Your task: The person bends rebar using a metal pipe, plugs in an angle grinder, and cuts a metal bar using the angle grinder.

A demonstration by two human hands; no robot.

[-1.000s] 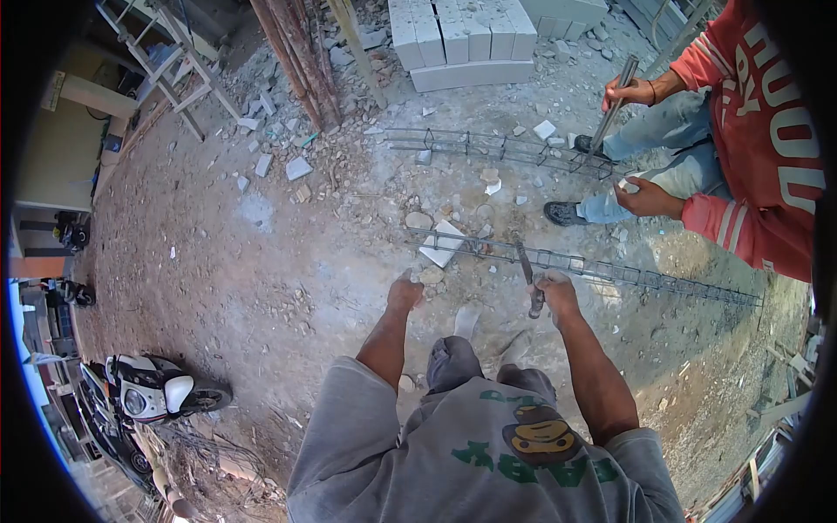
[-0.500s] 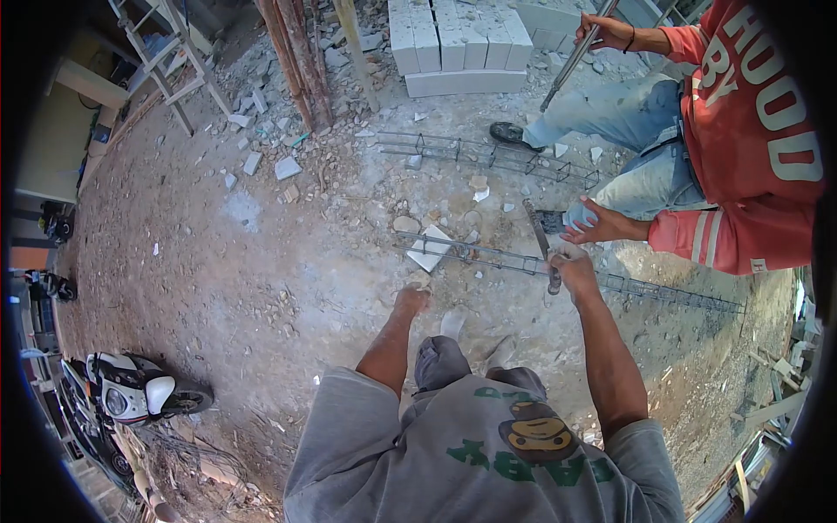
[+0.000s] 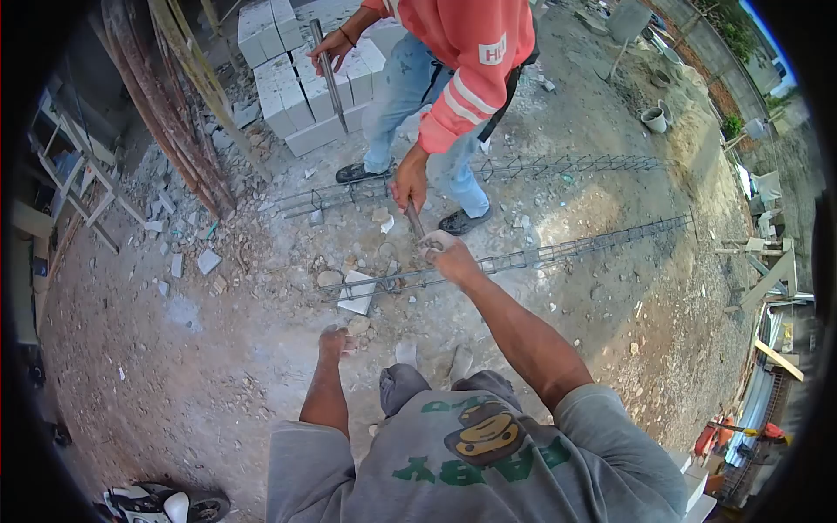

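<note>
Over the ground, between two rebar cages, the right hand is gripping one end of one hand tool; one co-worker's hand is holding the other end. The left hand is hanging with fingers bent, contents undeterminable, near one white slab.

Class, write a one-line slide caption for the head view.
Above ground where steel cages lie, the wearer's right hand and a co-worker's hand meet on one tool.

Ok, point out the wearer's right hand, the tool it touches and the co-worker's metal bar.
Right hand (image 3: 451, 257): head view, back of the hand.
Tool (image 3: 414, 219): head view, its bare middle stretch.
Metal bar (image 3: 332, 85): head view, middle of its shaft.
</note>
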